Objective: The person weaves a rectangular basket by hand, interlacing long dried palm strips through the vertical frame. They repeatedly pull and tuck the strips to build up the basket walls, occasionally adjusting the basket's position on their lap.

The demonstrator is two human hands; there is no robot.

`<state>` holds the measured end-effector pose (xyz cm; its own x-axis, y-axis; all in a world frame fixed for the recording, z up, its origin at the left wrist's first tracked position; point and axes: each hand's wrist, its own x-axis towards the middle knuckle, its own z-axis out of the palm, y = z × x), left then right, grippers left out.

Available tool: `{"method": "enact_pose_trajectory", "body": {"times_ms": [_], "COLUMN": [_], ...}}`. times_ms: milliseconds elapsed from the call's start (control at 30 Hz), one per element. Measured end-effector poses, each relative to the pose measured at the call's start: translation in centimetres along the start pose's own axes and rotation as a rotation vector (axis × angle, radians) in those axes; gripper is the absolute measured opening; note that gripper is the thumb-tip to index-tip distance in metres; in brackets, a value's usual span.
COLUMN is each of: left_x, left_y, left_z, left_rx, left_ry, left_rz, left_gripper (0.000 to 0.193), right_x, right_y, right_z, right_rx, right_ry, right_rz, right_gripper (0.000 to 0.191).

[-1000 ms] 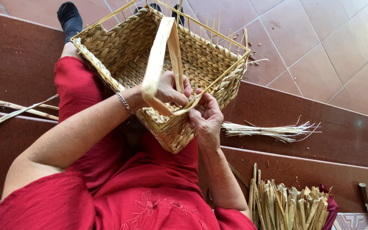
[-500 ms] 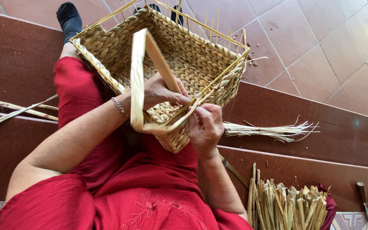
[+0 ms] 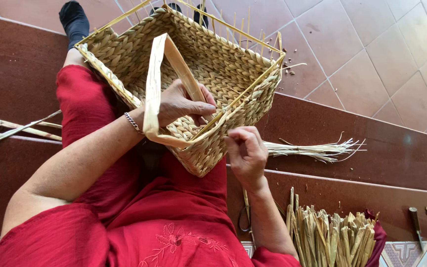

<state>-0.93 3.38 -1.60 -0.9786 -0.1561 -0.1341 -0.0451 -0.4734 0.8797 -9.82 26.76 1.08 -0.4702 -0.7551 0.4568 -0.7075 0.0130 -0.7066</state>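
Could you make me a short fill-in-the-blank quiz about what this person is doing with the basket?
1. The left hand holds a flat pale ____ looped over the woven basket.
2. The right hand rests by the basket's near ____.
3. The bundle of dried stalks stands to the person's ____.

Missing words: strip; corner; right

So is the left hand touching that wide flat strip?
Touching. The head view shows the left hand with its fingers closed over the wide flat strip at the woven basket's rim.

red embroidered dress [image 3: 139, 232] | silver bracelet [image 3: 133, 122], left wrist | black sock [image 3: 73, 19]
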Motion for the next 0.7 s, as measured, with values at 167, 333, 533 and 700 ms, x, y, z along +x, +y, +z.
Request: {"method": "enact_pose_trajectory", "body": {"times_ms": [167,333,533,700], "left_x": [0.2,-0.1,0.0,0.1], "left_y": [-0.4,-0.2,-0.2,-0.8], "left_z": [0.1,0.1,-0.1,-0.6], "left_rx": [0.009,0.074,-0.013,-0.026], "left_ry": [-0.001,0.009,-0.021,0.019], "left_rz": [0.019,0.030,0.010,-0.050], "left_gripper": [0.021,0.022,0.029,0.028], "right_x": [1.6,1.8,2.1,1.1], "right_y": [-0.5,0.1,2.8,2.2], "right_z": [1.9,2.7,2.5,0.3], "right_rx": [-0.129,-0.335,0.003,0.252], "right_ry": [0.071,0.083,0.043,-0.051], "right_rz": [-0.235,-0.283,-0.086,0.074], "right_gripper": [0.019,0.011,0.005,0.010]}}
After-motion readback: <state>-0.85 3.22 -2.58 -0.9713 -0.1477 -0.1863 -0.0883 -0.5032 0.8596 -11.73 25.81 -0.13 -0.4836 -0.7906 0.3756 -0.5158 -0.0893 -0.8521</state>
